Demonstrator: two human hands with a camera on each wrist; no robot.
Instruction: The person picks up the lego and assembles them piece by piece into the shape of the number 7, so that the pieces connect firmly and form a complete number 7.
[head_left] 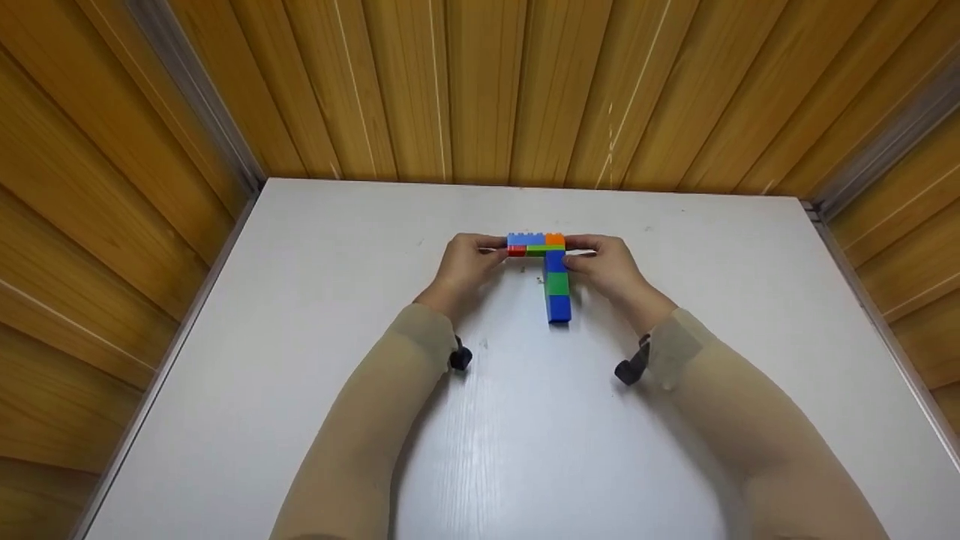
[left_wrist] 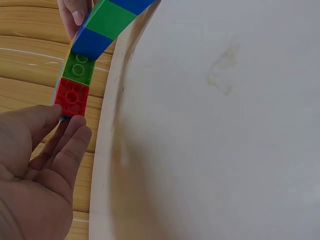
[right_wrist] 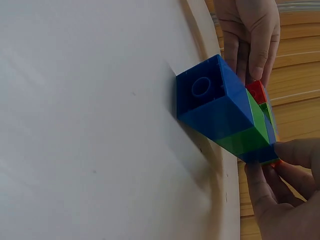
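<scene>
Both hands hold one L-shaped assembly of toy building bricks over the table. Its crossbar has light blue (head_left: 526,239) and orange (head_left: 554,239) bricks on top, with red (head_left: 517,251) and light green (head_left: 535,250) bricks below. From the crossbar's right end, a leg of blue, green (head_left: 557,283) and blue (head_left: 559,308) bricks points toward the person. My left hand (head_left: 465,268) pinches the red and light blue end between thumb and fingers. The right hand (head_left: 610,271) grips the corner by the orange brick. In the right wrist view, the end blue brick (right_wrist: 215,117) shows its hollow underside.
A white table (head_left: 337,300) with small marks lies under the hands. Wood-look panel walls (head_left: 480,90) rise behind it and at both sides, with metal posts at the back corners. Each wrist wears a small black camera (head_left: 460,357).
</scene>
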